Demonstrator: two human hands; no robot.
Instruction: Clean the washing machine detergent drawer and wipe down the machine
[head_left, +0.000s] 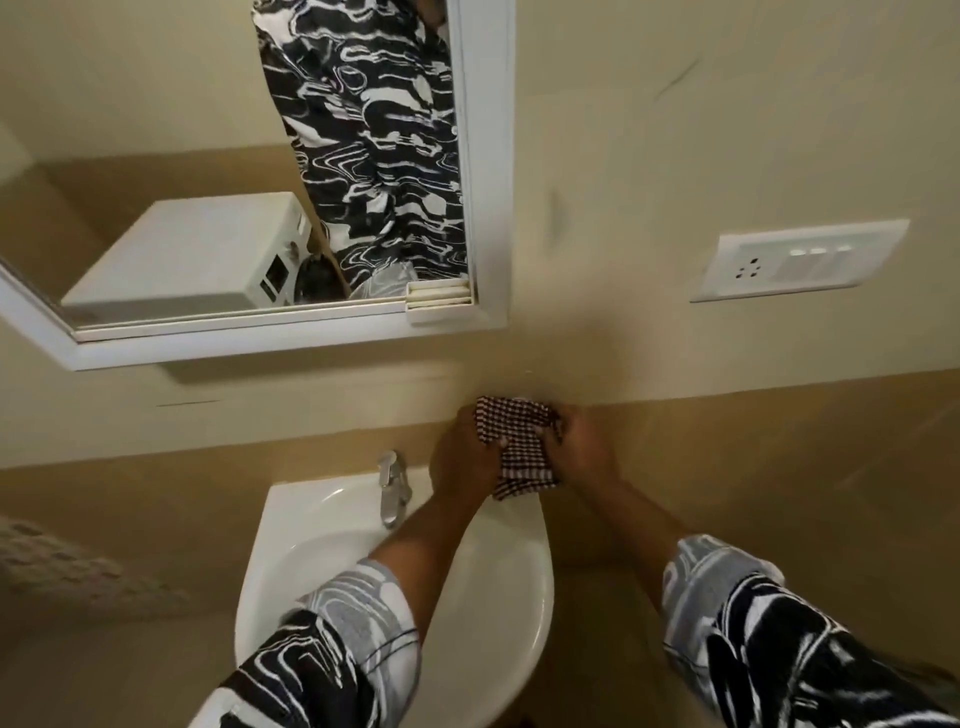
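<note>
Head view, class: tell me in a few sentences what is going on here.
A person grips a checked cloth with the left hand and right hand above the back of a white washbasin, right of the tap. No running water shows. The washing machine appears only reflected in the mirror.

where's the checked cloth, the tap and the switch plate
checked cloth (522, 457), head view, on its bunched middle
tap (390, 491), head view, on the chrome body below the lever
switch plate (800, 261), head view, on the middle of its white face
</note>
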